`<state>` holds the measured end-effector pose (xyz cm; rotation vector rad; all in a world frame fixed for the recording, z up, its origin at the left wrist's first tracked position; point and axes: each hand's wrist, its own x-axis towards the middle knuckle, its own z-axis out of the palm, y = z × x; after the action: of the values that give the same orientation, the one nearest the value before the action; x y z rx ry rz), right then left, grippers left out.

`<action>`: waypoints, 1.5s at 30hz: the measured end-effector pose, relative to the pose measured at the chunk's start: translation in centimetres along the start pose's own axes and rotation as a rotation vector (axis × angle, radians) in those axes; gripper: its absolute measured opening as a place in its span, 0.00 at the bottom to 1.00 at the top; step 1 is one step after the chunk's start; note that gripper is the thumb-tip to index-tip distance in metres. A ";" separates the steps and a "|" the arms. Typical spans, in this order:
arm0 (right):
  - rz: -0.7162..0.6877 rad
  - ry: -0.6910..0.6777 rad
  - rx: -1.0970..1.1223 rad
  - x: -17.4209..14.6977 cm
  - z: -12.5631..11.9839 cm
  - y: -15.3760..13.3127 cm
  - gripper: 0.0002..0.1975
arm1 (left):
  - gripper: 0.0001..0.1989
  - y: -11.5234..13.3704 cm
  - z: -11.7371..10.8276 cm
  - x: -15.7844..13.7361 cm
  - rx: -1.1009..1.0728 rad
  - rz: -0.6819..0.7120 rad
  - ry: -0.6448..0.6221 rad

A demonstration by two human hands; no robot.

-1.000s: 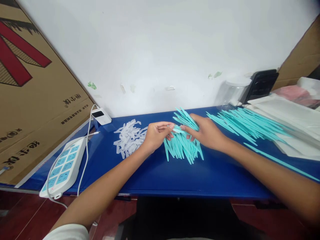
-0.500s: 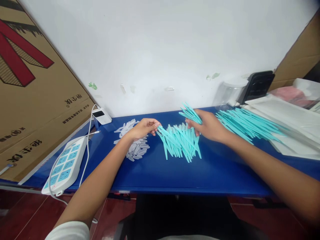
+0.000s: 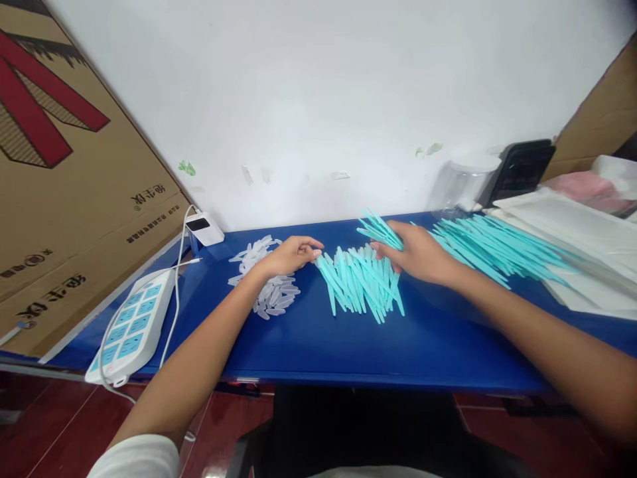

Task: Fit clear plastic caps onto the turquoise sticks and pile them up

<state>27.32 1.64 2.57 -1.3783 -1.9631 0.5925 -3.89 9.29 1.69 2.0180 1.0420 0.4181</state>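
Note:
My left hand (image 3: 296, 254) is at the upper left end of a middle pile of slim, tapered turquoise plastic sticks (image 3: 361, 282), its thumb and fingers apart with nothing seen between them. Some sticks in this pile have pale tips at their far ends. A bundle of turquoise sticks (image 3: 379, 230) is gripped in my right hand (image 3: 415, 252), pointing up and left over the pile's right end. Partly behind my left wrist lies a heap of small translucent whitish pieces (image 3: 273, 295). More turquoise sticks (image 3: 497, 245) lie spread to the right of my right hand.
On the blue table (image 3: 318, 352), a power strip (image 3: 132, 332) with white cables and a small white device (image 3: 205, 229) stand left. A large carton (image 3: 89, 199) is beside them. At right are a clear jar (image 3: 468, 182), a black phone-like object (image 3: 522, 169) and white trays (image 3: 572, 219).
My left thumb and fingers have let go of a turquoise stick, which now lies on the middle pile. My right hand keeps its bundle in nearly the same spot.

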 end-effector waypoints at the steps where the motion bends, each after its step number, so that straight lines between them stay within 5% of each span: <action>1: 0.011 -0.011 0.017 0.0 -0.1 -0.1 0.14 | 0.27 0.2 0.3 0.0 0.021 0.011 0.022; 7: 0.146 -0.093 0.173 -0.3 -0.7 -1.7 0.18 | 0.25 1.7 -0.1 -1.1 0.315 0.015 0.208; 11: 0.222 -0.112 0.315 -0.2 -0.8 -1.9 0.17 | 0.23 2.7 -1.1 -2.2 0.307 -0.036 -0.302; 14: 0.249 -0.131 0.368 -0.1 -0.6 -1.6 0.15 | 0.19 3.2 -0.5 -2.3 0.235 -0.022 -0.435; 22: 0.172 -0.130 0.336 -0.4 -0.6 -1.6 0.18 | 0.17 3.6 2.5 -1.7 0.134 0.128 -0.336; 26: 0.161 -0.130 0.263 -0.4 -0.8 -1.6 0.15 | 0.18 3.1 1.1 -1.7 0.265 0.105 -0.220; 31: 0.127 -0.157 0.212 -0.4 -0.8 -1.6 0.16 | 0.17 1.3 -1.6 -1.6 0.580 0.010 0.141; 36: 0.142 -0.161 0.186 -0.4 -0.8 -2.0 0.15 | 0.13 -1.2 -3.0 -0.9 0.707 -0.043 0.290; 45: 0.150 -0.141 0.179 -0.5 -0.9 -2.4 0.15 | 0.18 -2.7 -2.2 0.1 0.631 0.083 0.258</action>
<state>26.54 0.38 4.69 -1.4118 -1.8727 0.9355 -6.57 11.40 0.94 2.6217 1.3755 0.4372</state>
